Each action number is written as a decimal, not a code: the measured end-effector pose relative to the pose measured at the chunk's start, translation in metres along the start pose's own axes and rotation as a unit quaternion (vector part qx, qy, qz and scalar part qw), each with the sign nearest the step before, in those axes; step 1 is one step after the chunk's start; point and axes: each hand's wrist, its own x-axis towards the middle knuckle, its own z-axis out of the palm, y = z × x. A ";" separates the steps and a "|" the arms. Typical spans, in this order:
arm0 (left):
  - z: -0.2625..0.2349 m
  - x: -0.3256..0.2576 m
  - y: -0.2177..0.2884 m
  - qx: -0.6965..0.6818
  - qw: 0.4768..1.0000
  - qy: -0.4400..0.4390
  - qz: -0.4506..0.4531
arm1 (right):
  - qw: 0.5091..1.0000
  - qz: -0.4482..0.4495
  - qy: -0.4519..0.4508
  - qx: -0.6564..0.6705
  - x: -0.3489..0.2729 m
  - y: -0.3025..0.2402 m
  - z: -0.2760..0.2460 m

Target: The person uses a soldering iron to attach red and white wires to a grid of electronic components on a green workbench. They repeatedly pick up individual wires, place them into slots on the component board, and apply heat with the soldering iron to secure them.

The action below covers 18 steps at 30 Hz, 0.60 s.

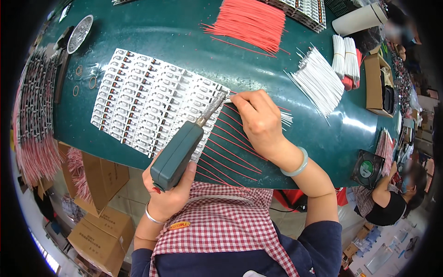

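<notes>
Nearest the lens, a red-and-white checked apron (221, 221) with a small orange tag, over dark sleeves. Just above, left hand (167, 194) wrapped fully shut round the grip of a dark green soldering gun (181, 150), metal tip laid on the near right corner of a sheet of small white parts (147, 99) on the green table (184, 32). Right hand (260, 121), pale green bangle at the wrist, pressed palm down, fingertips pinched at a thin red wire (237, 145) beside the tip; whether actually gripped, cannot tell. More red wires fanned out in a row under and before that hand, ends reaching the table's near edge. Likely light, limp and springy, easily rolled off line; best held close to the bared end, right by the joint. Gun probably solid and nose-hot, so taken by the handle only. Further back, a loose heap of red wires (251, 18), a spread of white wires (318, 83), banded white bundles beside them. Brown cardboard cartons (99, 231) on the floor at lower left, plain with small dark print; an open brown box (376, 83) at the right edge.
</notes>
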 end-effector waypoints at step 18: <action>0.002 0.002 0.005 0.045 0.998 -0.016 0.039 | 1.000 -0.005 -0.005 -0.002 0.000 0.001 0.001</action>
